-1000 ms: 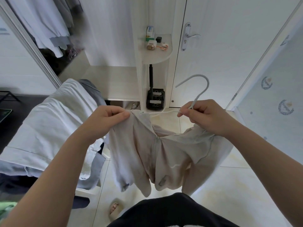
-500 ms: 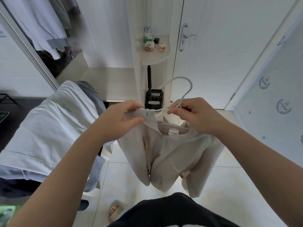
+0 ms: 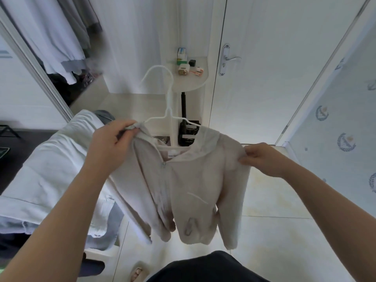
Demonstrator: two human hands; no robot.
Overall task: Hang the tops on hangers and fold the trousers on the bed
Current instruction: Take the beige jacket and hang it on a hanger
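A beige zip-up hooded top (image 3: 189,186) hangs in front of me on a white hanger (image 3: 168,102), whose hook points up and left. My left hand (image 3: 110,147) pinches the top's left collar edge together with the hanger's left arm. My right hand (image 3: 262,157) pinches the fabric at the top's right shoulder. The hanger's right arm sits inside that shoulder. The zip is partly closed and both sleeves dangle down.
Pale clothes (image 3: 48,171) lie piled on the bed corner at the left. An open wardrobe (image 3: 61,41) with hanging garments is at the upper left. A small shelf (image 3: 189,78) with little items and a white door (image 3: 270,64) stand ahead. Tiled floor (image 3: 274,231) spreads below.
The hanger has swung upright and moved left. My right hand let go of the hanger neck and moved right to the top's shoulder. The top now spreads across the hanger.
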